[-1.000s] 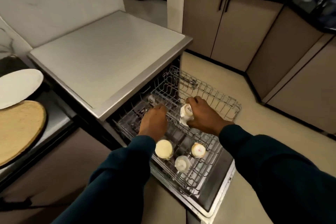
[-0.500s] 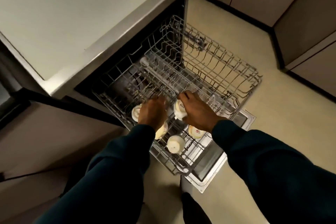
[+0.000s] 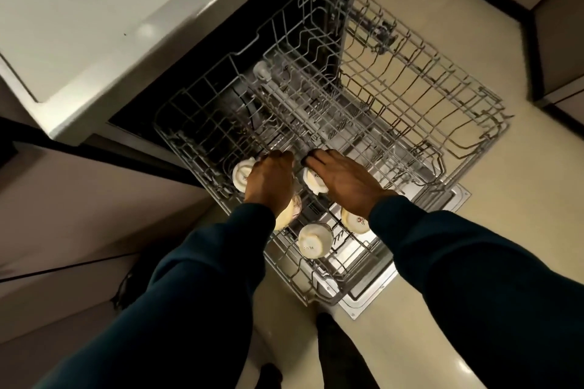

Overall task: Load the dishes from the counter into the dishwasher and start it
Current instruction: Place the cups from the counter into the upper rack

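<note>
The dishwasher's wire rack is pulled out over the open door. Several cream cups stand upside down at its near end. My right hand lies over one cup with its fingers stretched out along it. My left hand reaches down into the rack between a cup on its left and a cup under its wrist; its fingertips dip out of sight among the wires. Two more cups sit nearer to me.
The pale counter top overhangs the dishwasher at the upper left. Most of the rack's far and right part holds only bare tines. Cream floor surrounds the door, with cabinet fronts to the right. My feet stand just before the door.
The view has tilted down and closer over the rack. My right hand has lowered its cup into the rack and its fingers have loosened from a grip to lying flat on it.
</note>
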